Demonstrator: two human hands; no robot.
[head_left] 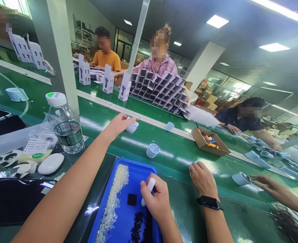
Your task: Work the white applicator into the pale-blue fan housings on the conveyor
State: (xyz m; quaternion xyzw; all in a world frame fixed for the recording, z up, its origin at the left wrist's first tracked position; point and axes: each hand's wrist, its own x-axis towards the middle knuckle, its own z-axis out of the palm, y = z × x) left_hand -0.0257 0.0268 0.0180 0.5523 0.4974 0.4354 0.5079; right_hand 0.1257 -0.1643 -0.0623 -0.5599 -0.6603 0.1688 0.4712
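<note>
We see left hand [117, 125] stretched far over the green counter [100, 118], grip pinching a small white cup [132, 127]. Right hand [157, 199] is over the blue tray [136, 175], grip closed round a white stick [149, 189]. A watch-wearing hand [203, 179] rests just beside.

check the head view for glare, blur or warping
Head view: ceiling lights glare in streaks along the green belt; the wide lens tilts the pillar and stretches the near forearm; faces are pixelated; the left hand on a white cap and the right hand gripping a white stick are sharp.
</note>
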